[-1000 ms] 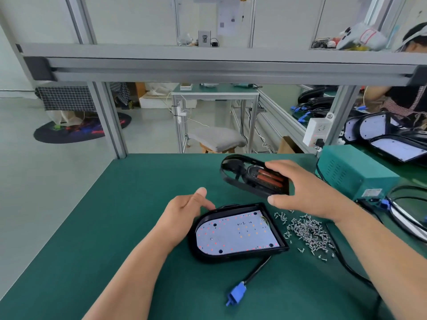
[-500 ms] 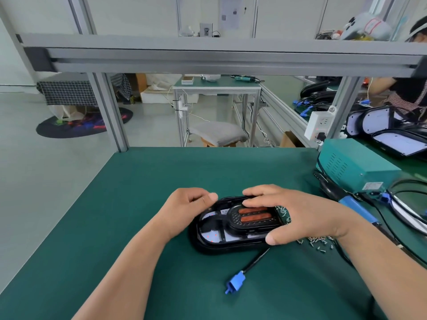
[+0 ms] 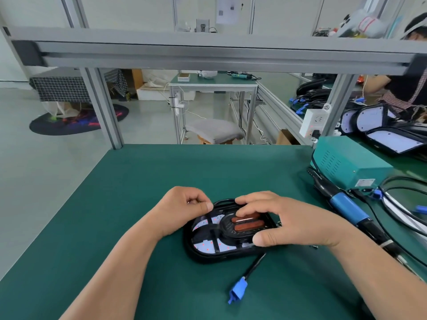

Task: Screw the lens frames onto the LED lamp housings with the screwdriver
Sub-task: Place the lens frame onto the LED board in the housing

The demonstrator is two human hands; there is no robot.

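Note:
A black LED lamp housing (image 3: 203, 256) with a white LED board lies on the green mat in front of me. A black lens frame (image 3: 213, 229) with two red-brown bars lies on top of it. My right hand (image 3: 284, 220) is spread over the frame's right side, fingers on the bars and thumb at its near edge. My left hand (image 3: 182, 209) rests at the housing's far-left rim, fingers curled, thumb on the frame. The blue and black electric screwdriver (image 3: 346, 207) lies on the mat to the right, untouched.
The housing's cable with a blue plug (image 3: 238, 291) trails toward me. A teal power box (image 3: 346, 163) stands at the right with black cables beside it. More lamp housings (image 3: 390, 139) and another person are at the far right. An aluminium bench frame (image 3: 208, 54) crosses overhead.
My right hand brought the lens frame down from the air onto the housing. Both hands now rest on it. The screw pile has gone out of sight behind my right hand.

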